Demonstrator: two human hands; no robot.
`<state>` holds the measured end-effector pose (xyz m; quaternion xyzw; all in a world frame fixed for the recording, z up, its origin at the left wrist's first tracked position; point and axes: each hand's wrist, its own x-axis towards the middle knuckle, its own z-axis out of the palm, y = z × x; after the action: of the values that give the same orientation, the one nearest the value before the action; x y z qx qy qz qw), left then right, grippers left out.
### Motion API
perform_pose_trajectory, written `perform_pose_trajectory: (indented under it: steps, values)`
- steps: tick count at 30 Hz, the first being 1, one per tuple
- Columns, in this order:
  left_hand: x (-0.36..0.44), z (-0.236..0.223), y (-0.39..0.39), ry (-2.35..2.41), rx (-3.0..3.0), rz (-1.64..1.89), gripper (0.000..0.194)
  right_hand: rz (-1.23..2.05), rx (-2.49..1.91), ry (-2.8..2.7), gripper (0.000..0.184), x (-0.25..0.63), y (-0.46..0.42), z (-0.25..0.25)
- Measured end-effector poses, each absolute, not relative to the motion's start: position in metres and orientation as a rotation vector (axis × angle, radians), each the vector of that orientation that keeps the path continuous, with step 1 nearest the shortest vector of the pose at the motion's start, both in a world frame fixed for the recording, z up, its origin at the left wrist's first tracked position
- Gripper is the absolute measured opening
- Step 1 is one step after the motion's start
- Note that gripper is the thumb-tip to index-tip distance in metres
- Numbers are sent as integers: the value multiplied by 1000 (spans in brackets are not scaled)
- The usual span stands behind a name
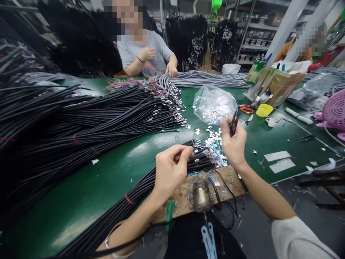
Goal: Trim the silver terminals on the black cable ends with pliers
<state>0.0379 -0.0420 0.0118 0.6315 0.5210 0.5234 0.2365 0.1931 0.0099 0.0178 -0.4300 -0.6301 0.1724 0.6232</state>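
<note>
My left hand (171, 169) is closed in a pinch at the end of a black cable, with thin wire ends showing by the fingertips; the fingers hide most of it. My right hand (235, 142) is wrapped round a small dark two-armed hand tool (234, 123), raised to the right of the left hand. Under the left hand lies a bundle of black cables (142, 189) tied with a red band, its ends stripped to coloured wires. Silver foil scraps and blue bits (214, 142) are scattered between the hands. A metal device wrapped in clear film (201, 196) stands on a wooden board (175, 201).
Large black cable piles (107, 118) cover the left of the green table (107, 183). Beyond lie a clear bag of scraps (215, 104), orange-handled scissors (246, 109), a yellow ring (264, 110) and a pink basket (334, 111). A co-worker (145, 54) sits opposite, touching grey cables (210, 78).
</note>
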Motion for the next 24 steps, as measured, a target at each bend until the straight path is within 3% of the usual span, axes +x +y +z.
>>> perform_pose_trajectory:
  steps: [3, 6, 10, 12, 15, 18, 24]
  values:
    - [39, 9, -42, 1449, 1823, 1542, 15, 787, -874, -1686, 15, 197, 11, 18]
    - [40, 6, -42, 1452, 1922, 1580, 6, 973, -837, -1692, 24, 193, 9, 17]
    - [39, 5, -42, 1491, 2170, 1614, 21, 1451, -782, -1539, 33, 186, 6, 12]
    - [39, 6, -42, 1517, 2237, 1609, 16, 1553, -737, -1541, 32, 183, 4, 9]
    - [39, 10, -42, 1566, 2167, 1510, 11, 1008, -760, -1698, 16, 181, 0, 9]
    - [37, 15, -42, 1490, 2034, 1299, 22, 405, -761, -1783, 9, 181, -4, 11]
    - [28, 23, -41, 1296, 1598, 1196, 33, 333, -832, -1519, 7, 190, 4, 17]
